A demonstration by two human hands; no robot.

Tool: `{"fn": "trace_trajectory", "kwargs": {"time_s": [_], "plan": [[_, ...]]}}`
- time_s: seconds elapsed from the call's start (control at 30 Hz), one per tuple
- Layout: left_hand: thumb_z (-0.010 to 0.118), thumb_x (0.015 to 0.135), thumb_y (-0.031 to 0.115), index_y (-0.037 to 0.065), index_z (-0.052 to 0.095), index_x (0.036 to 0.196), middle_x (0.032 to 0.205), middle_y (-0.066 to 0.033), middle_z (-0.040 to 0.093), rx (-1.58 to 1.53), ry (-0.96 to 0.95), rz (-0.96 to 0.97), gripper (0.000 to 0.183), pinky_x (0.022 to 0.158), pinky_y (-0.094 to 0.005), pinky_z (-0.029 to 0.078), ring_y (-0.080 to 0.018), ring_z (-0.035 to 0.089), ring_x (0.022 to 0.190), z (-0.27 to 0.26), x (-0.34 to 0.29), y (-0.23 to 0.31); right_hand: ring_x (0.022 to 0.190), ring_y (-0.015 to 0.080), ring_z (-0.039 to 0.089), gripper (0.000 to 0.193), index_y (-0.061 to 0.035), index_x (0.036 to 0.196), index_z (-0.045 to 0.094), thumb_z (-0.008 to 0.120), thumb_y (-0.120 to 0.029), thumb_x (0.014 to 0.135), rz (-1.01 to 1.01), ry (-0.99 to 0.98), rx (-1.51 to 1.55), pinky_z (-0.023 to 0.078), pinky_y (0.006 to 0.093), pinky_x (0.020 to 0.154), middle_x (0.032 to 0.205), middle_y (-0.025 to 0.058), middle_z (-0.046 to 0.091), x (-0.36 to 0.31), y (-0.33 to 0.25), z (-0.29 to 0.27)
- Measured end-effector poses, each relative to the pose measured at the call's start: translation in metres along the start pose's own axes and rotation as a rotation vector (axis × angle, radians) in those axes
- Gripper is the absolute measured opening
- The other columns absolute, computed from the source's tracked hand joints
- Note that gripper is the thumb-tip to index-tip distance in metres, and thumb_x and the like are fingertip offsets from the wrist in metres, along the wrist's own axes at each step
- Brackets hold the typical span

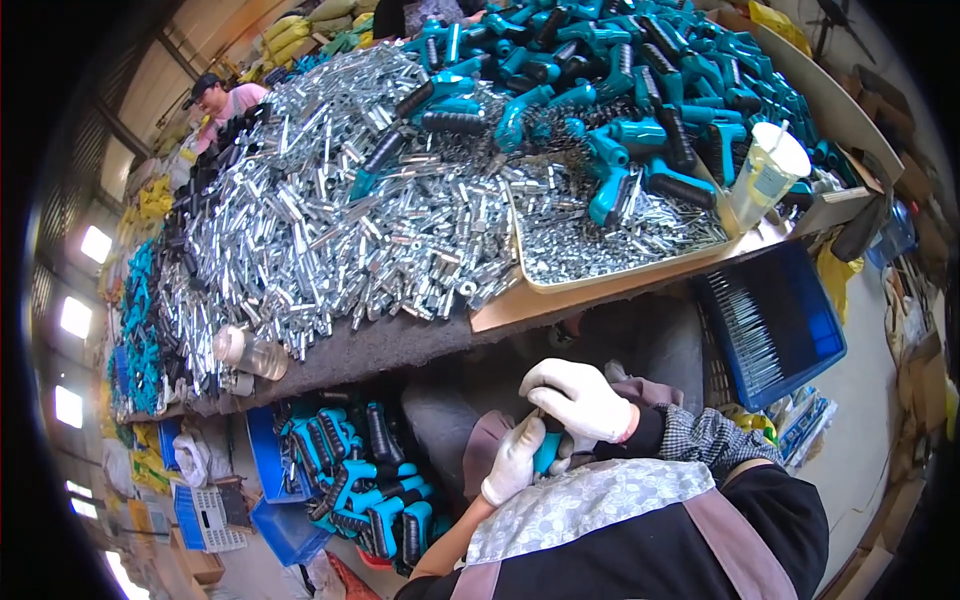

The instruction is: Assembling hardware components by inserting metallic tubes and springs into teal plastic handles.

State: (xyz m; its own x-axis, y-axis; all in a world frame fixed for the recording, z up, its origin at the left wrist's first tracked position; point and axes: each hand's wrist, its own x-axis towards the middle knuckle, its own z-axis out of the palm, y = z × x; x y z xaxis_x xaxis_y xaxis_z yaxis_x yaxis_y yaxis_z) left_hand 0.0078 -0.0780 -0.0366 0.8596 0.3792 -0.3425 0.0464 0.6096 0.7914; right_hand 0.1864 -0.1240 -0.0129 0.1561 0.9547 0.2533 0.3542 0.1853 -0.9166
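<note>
Both my hands wear white gloves and are close together over my lap, in front of the patterned apron [590, 500]. My left hand [515, 462] is wrapped round a teal plastic tool handle [546, 454], of which only a short stretch shows between the gloves. Over its upper end my right hand [578, 398] curls with bent fingers, gripping it from above. The gloves hide the rest of the piece, so I cannot tell its full shape. Beyond my hands, the bench carries a broad heap of shiny metal fittings [340, 220].
Teal-and-black tool handles [620, 70] pile up at the back. A shallow tray [620, 270] holds small metal parts, beside a paper cup [768, 175]. A bottle [255, 355] lies near the bench edge. Blue crates [785, 325] stand low right; more handles [365, 470] low left. A person [225, 105] is far left.
</note>
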Motion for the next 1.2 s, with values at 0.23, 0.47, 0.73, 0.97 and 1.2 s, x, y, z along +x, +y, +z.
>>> {"fn": "trace_trajectory", "kwargs": {"time_s": [0.23,0.47,0.73,0.97,1.2], "plan": [[0.044,0.106,0.049,0.004,0.055,0.121,0.084,-0.0065,0.062,-0.016,0.03,-0.005,0.048,0.059,-0.0244,0.045,-0.0113,0.056,0.064,-0.001,-0.006,-0.004,0.084,0.027,0.068,0.016,-0.0031,0.102,0.067,0.058,-0.013,0.093,0.019,0.007,0.026,0.055,0.0347,0.076,0.094,0.0128,0.066,-0.003,-0.002,0.005],[0.044,0.107,0.046,0.005,0.053,0.131,0.087,-0.0051,0.062,-0.055,0.038,-0.043,0.049,0.063,-0.0242,0.047,-0.0101,0.058,0.068,-0.003,-0.005,-0.011,0.08,0.0175,0.065,0.013,0.0002,0.098,0.066,0.056,-0.005,0.091,0.088,0.027,0.102,0.054,0.0297,0.074,0.09,0.0096,0.067,-0.004,-0.005,0.007],[0.044,0.107,0.043,0.006,0.057,0.128,0.086,-0.0009,0.062,-0.038,0.124,-0.028,0.045,0.065,-0.0216,0.046,-0.0066,0.056,0.07,-0.016,-0.008,-0.011,0.08,0.015,0.064,0.013,0.0009,0.098,0.065,0.054,-0.004,0.093,0.14,-0.045,0.169,0.053,0.0284,0.072,0.091,0.0089,0.065,0.014,-0.009,0.019],[0.044,0.107,0.044,0.013,0.05,0.127,0.083,-0.0035,0.058,0.003,0.125,-0.077,0.037,0.056,-0.0218,0.042,-0.0093,0.05,0.061,-0.019,-0.004,-0.012,0.078,0.0134,0.063,0.013,0.0014,0.097,0.065,0.054,-0.004,0.092,0.158,-0.051,0.172,0.052,0.0273,0.071,0.089,0.0073,0.064,0.015,-0.009,0.02],[0.042,0.107,0.045,0.013,0.05,0.13,0.084,-0.0022,0.057,0.02,0.106,-0.075,0.04,0.056,-0.0217,0.041,-0.0079,0.049,0.062,-0.027,-0.001,-0.02,0.076,0.0166,0.064,0.011,0.0003,0.097,0.066,0.058,-0.003,0.091,0.204,-0.018,0.216,0.053,0.0293,0.069,0.088,0.0095,0.064,0.014,-0.002,0.028]]}}
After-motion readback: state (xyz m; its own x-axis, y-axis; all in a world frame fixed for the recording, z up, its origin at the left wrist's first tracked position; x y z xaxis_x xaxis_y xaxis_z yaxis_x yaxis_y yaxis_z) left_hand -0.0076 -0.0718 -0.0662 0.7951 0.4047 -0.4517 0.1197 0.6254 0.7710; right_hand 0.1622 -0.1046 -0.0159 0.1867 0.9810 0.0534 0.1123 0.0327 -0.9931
